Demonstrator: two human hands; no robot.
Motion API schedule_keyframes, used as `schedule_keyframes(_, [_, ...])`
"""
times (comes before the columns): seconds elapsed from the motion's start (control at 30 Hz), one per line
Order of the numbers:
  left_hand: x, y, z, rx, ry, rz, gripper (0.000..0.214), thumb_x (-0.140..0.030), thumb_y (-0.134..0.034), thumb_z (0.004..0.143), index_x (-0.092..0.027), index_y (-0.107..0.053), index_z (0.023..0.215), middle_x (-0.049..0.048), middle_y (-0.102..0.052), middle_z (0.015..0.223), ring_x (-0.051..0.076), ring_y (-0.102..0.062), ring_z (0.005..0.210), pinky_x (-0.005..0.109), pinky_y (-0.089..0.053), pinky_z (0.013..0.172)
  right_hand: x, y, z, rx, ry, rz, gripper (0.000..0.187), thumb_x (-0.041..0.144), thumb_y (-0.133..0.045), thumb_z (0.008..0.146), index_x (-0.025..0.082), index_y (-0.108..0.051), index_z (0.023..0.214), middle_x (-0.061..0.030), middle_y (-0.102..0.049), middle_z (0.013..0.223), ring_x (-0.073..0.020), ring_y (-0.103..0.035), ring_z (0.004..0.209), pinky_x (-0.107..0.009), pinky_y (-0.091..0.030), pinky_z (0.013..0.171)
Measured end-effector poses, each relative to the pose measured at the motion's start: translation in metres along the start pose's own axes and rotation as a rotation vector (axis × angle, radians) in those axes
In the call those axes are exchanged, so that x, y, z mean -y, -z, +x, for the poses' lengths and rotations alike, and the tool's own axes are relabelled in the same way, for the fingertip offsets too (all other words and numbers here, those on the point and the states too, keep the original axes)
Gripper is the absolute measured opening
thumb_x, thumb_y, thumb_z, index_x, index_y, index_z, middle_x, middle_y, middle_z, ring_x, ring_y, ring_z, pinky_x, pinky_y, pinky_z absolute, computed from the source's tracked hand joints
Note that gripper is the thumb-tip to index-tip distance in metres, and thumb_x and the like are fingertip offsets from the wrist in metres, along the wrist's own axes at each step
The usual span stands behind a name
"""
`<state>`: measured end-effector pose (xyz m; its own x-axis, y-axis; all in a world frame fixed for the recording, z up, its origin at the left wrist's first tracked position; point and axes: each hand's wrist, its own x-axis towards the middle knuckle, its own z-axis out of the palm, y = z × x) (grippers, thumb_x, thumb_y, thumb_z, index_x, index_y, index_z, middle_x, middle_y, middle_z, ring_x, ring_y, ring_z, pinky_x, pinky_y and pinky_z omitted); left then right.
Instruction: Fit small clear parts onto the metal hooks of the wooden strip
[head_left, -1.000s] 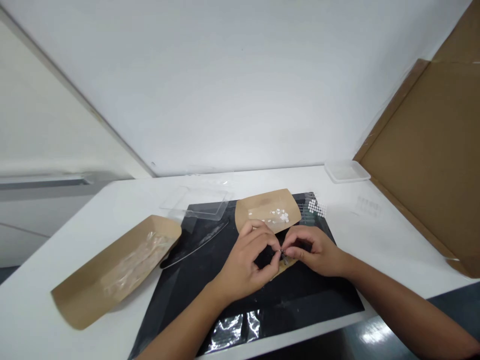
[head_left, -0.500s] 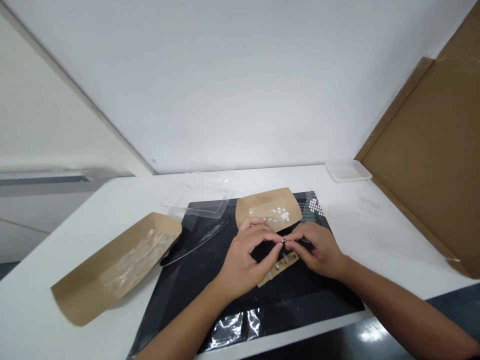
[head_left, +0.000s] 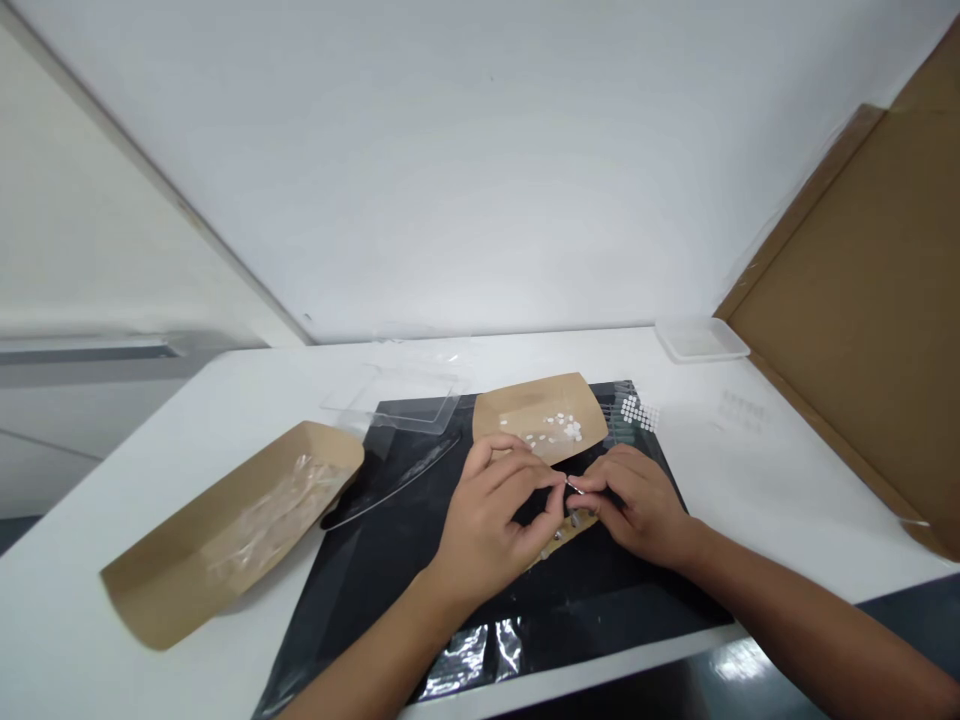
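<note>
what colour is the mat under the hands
The mat is glossy black, best seen in the head view.

Pinched pin [head_left: 574, 487] shiny metal; black sheet [head_left: 600, 620] glossy plastic; brown tray [head_left: 150, 590] matt paper.

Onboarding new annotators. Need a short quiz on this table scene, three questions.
1. Multiple choice: what lies on the kraft paper tray at the far edge of the black mat? A) small white pieces B) a coiled wire C) a pair of scissors
2. True or false: the white plastic tray sits on the black mat.
3. Fill in: the ___ hand is nearer the long kraft paper tray.

Key: 1. A. 2. False, it sits on the white table beyond the mat. 3. Left, the left hand.
</note>
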<state>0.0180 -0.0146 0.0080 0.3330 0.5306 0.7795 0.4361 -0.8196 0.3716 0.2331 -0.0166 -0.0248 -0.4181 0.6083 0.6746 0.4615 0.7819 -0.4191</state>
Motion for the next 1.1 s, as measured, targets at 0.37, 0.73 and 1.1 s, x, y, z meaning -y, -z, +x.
schedule_keyframes(0.37, [-0.001,0.0016,0.0024,-0.008,-0.025,0.029,0.016,-0.006,-0.076,0.086,-0.02,-0.07,0.091,-0.0012,-0.075,0.079,0.017,-0.068,0.076,0.043,-0.055,0.091,0.0026,-0.0007,-0.0009,-0.008,-0.004,0.017,0.007,0.026,-0.07,0.103,0.019,-0.066,0.105,0.0011,-0.073,0.079,-0.0145,-0.067,0.069,-0.033,-0.047,0.075])
schedule_keyframes(0.73, [-0.0025,0.0,0.0018,-0.022,-0.039,0.053,0.016,-0.005,-0.077,0.085,-0.019,-0.071,0.09,-0.001,-0.076,0.079,0.017,-0.068,0.075,0.043,-0.056,0.09,0.0042,-0.0005,0.001,-0.015,0.034,-0.041,0.008,0.027,-0.068,0.105,0.019,-0.066,0.105,0.0011,-0.073,0.077,-0.0147,-0.068,0.069,-0.033,-0.045,0.074])
schedule_keyframes(1.1, [-0.0031,-0.0001,0.001,-0.042,0.056,-0.013,0.013,-0.009,-0.077,0.084,-0.022,-0.075,0.086,-0.0038,-0.076,0.076,0.014,-0.065,0.064,0.044,-0.056,0.089,0.0052,-0.0007,0.0001,0.001,-0.011,0.007,0.01,0.03,-0.068,0.105,0.02,-0.068,0.105,0.0017,-0.074,0.078,-0.0138,-0.067,0.069,-0.033,-0.046,0.076])
